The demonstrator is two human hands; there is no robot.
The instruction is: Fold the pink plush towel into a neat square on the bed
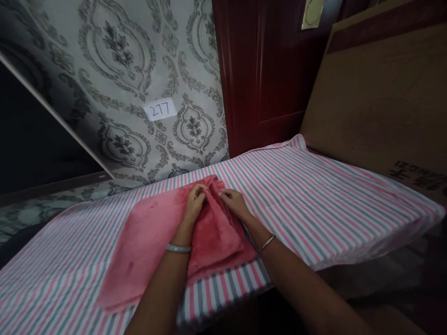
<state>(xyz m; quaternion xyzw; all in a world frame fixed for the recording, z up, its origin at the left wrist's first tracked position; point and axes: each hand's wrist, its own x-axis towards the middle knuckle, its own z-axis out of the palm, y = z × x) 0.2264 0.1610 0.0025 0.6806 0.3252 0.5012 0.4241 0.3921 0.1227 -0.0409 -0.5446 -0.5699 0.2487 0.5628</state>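
A pink plush cloth (146, 232), possibly a cushion cover, lies flat on the striped sheet at its left part, while its right part is gathered and raised in folds. My left hand (196, 200) pinches the fabric near the far edge of the folds, and a pale bangle circles that wrist. Close beside it, my right hand (234, 203) is closed on the same cloth at its right edge, with a thin silver bangle at the wrist. The fingertips are partly hidden in the folds, so a smaller part between them cannot be made out.
A striped pink, grey and white sheet (314, 200) covers the table. Behind stands patterned wallpaper (118, 51) with a paper label (160, 109) reading 277. A dark red door (265, 70) is at the back, a large cardboard box (380, 97) at right, a dark panel (35, 130) at left.
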